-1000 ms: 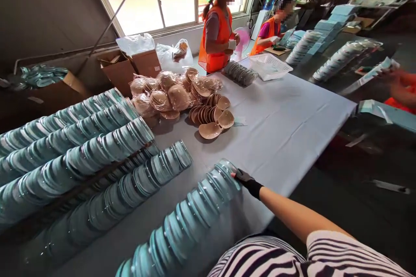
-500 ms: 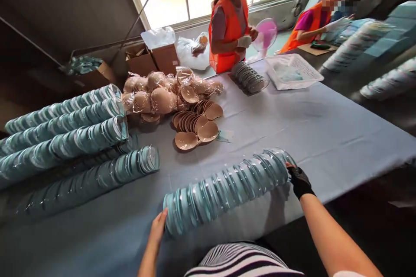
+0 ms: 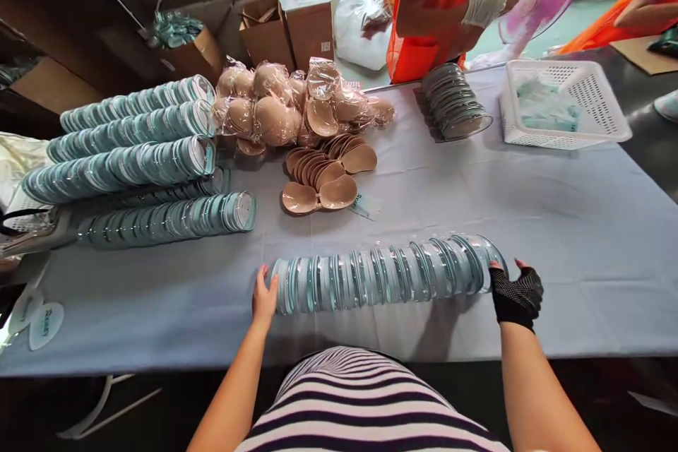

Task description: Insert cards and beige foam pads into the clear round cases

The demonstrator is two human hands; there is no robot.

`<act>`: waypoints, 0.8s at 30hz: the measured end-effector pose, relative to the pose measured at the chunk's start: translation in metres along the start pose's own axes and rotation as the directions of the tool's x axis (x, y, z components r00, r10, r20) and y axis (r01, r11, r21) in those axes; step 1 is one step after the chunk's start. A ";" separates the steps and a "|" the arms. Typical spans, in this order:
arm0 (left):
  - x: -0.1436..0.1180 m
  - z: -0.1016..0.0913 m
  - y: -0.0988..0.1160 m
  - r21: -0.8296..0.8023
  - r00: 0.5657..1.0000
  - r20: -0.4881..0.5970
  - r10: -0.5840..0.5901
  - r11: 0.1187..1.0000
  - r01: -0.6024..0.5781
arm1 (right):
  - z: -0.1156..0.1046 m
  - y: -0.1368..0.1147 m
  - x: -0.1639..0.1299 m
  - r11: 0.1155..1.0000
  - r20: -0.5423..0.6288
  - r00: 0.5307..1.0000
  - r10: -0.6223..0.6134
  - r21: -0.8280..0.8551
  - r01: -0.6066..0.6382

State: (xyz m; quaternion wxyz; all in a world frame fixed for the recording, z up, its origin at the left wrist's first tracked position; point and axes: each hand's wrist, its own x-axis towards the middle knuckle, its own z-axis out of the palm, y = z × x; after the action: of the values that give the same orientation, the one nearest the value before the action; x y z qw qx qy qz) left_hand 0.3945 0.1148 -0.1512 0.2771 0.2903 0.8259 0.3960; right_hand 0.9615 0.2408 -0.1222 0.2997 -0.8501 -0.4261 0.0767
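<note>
two flat hands, bare left hand [image 3: 264, 296] and mesh-gloved right hand [image 3: 516, 295], press the ribbed clear-plastic case row [image 3: 384, 273] endwise.

A long row of clear plastic clamshell cases with teal inserts [image 3: 384, 274] is lying on its side across the near part of the grey-covered counter [image 3: 556, 226]. The cases are standing on edge, packed face to face, and the row is running left to right with a slight upward bow toward its right end. Its left end is sitting nearer the front edge; its right end cap is facing outward, transparent and round.
</note>
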 end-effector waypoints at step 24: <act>0.001 0.026 -0.008 -0.369 0.943 0.256 -0.212 0.880 0.298 | 0.098 -0.216 -0.198 0.472 0.696 0.033 -0.718 0.451 0.758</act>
State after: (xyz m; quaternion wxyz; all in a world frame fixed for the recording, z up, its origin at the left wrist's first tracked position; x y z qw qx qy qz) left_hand 0.4102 0.1242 -0.1717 0.4655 0.1549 0.7240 0.4849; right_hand 0.6531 0.2312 -0.1020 0.0366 -0.3622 -0.8848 0.2907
